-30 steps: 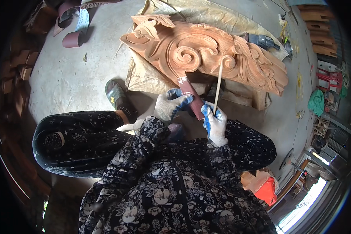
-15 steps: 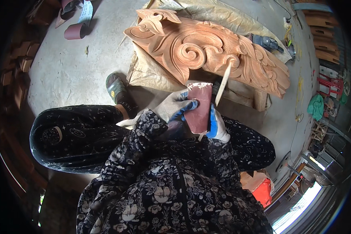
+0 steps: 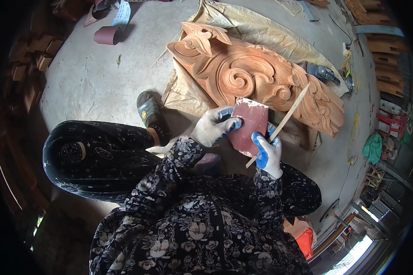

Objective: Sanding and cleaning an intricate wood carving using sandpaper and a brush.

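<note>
A dark red piece of sandpaper (image 3: 251, 123) with pale, worn edges is held up before me. My left hand (image 3: 212, 127), in a white and blue glove, pinches its left side with the thumb on the front. My right hand (image 3: 268, 155), gloved alike, has its thumb on the sheet's lower right and grips a thin pale wooden stick (image 3: 290, 112) that slants up to the right. Part of the stick is hidden behind the right fingers. Just beyond the hands lies a large carved wooden piece (image 3: 257, 68) with scrolls and leaf shapes.
A tan cloth (image 3: 188, 91) is spread under the carving. A dark power tool (image 3: 320, 72) rests by its far right side. Curled sandpaper strips (image 3: 108, 35) lie on the concrete floor at the far left. Wood blocks (image 3: 41, 43) line the left wall.
The sandpaper now shows broader and tilted, with my right thumb moved onto its front. The stick leans further to the right. The whole view has shifted slightly.
</note>
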`<action>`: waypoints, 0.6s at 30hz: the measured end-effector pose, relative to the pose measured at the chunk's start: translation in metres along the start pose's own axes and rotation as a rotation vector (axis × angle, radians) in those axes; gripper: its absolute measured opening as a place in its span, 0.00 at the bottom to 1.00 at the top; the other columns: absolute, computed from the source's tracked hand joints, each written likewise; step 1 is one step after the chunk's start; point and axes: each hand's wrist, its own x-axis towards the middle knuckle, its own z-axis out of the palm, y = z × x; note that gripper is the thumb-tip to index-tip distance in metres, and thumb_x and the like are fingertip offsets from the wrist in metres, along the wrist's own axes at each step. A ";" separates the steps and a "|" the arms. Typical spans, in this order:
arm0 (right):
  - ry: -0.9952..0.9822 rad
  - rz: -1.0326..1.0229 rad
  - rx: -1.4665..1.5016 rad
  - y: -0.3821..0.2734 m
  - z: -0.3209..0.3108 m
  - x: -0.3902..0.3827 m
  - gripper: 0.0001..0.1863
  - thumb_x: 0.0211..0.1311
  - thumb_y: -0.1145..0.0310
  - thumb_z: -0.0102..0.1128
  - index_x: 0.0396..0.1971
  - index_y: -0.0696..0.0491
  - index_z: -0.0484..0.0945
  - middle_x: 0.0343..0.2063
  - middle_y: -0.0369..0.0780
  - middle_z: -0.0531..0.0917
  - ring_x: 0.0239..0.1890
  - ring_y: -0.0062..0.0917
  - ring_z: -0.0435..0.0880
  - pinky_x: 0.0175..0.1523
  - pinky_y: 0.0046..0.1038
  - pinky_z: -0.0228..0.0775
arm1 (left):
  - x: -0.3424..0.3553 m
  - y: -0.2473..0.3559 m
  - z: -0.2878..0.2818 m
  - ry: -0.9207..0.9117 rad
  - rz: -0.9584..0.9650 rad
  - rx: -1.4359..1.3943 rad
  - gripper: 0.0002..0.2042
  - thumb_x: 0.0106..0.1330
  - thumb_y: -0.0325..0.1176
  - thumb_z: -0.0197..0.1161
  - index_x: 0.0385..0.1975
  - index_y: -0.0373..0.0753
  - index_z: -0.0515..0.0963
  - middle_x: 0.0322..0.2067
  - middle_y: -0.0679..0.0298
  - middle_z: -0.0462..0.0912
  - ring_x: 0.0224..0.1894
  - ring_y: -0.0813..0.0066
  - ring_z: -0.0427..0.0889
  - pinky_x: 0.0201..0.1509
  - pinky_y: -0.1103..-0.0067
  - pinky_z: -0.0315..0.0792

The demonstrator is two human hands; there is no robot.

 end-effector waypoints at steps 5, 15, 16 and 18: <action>-0.251 0.046 0.149 -0.019 0.028 -0.010 0.22 0.67 0.62 0.53 0.56 0.57 0.68 0.40 0.35 0.80 0.34 0.14 0.78 0.37 0.18 0.71 | -0.007 0.006 -0.007 0.027 0.119 0.212 0.19 0.64 0.25 0.59 0.55 0.34 0.70 0.45 0.69 0.78 0.45 0.85 0.74 0.51 0.84 0.70; -0.172 -0.173 -0.107 -0.028 0.151 0.031 0.17 0.56 0.76 0.60 0.47 0.60 0.73 0.38 0.36 0.80 0.39 0.17 0.78 0.46 0.22 0.73 | -0.092 0.100 -0.022 0.285 0.458 0.394 0.14 0.64 0.27 0.60 0.48 0.31 0.75 0.39 0.67 0.81 0.42 0.83 0.77 0.49 0.84 0.72; -0.095 -0.267 -0.160 -0.032 0.157 0.036 0.18 0.54 0.78 0.61 0.47 0.60 0.74 0.38 0.36 0.80 0.38 0.16 0.78 0.45 0.21 0.72 | -0.092 0.109 -0.021 0.309 0.401 0.478 0.19 0.64 0.28 0.61 0.55 0.32 0.70 0.43 0.64 0.79 0.42 0.82 0.77 0.49 0.84 0.72; 0.030 -0.470 -0.279 -0.041 0.164 0.040 0.17 0.51 0.81 0.64 0.43 0.60 0.74 0.35 0.35 0.80 0.34 0.15 0.76 0.41 0.19 0.71 | -0.087 0.116 -0.013 0.337 0.482 0.486 0.23 0.64 0.28 0.61 0.59 0.34 0.65 0.46 0.62 0.76 0.43 0.81 0.77 0.49 0.84 0.72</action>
